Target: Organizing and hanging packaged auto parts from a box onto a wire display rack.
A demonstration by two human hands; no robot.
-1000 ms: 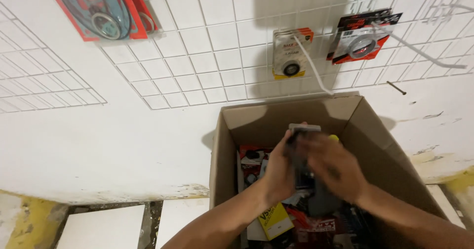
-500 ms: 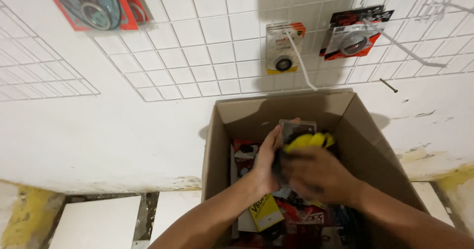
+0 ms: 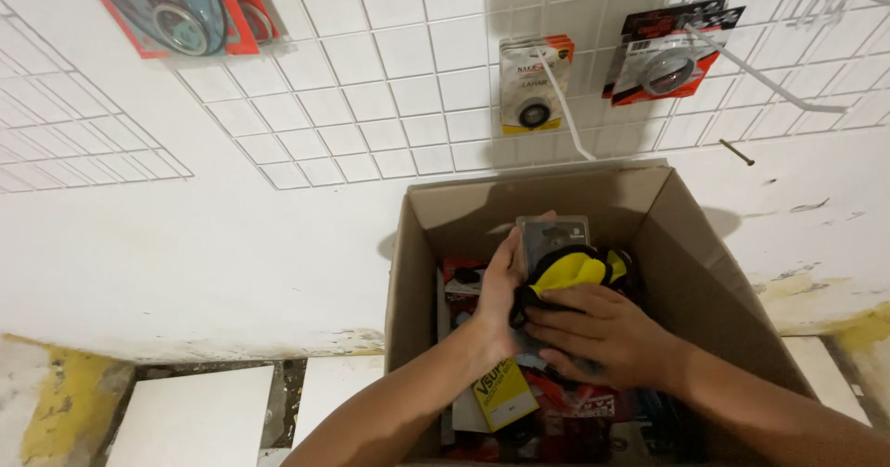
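Down inside the open cardboard box (image 3: 695, 272) both hands are busy, and they share one thing: a flat clear-fronted packet (image 3: 553, 238) with a black and yellow item (image 3: 570, 272) bunched against its lower part. That packet stands nearly upright above the jumble of goods, close to the box's far wall.

Left hand (image 3: 498, 300) comes up from below, palm against the packet's left edge, fingers wrapped behind it and a fingertip peeking over the top left corner. So it is grasping the packet. Right hand (image 3: 607, 333) lies across the front lower part, fingers spread and pressed flat over the packet just under the black and yellow bundle, thumb side toward the bundle. It is pressing and holding, not clenched; how far its fingers curl around the back, I cannot tell.

Beneath the hands, the box is packed with more packaged goods: a yellow and black card packet (image 3: 501, 395) by the left wrist, red-trimmed packets (image 3: 464, 277) just left of the left hand, more red at the bottom edge, partly hidden by the forearms.

Up on the wall, a white wire grid (image 3: 371, 87) carries hanging stock: a yellow-backed packet with a dark ring (image 3: 533, 82) directly above the box, a red and black one (image 3: 663, 55) to its right, and a big red-framed blister pack (image 3: 171, 8) at the top left. Long white hooks (image 3: 769, 82) jut out from the grid at the right.
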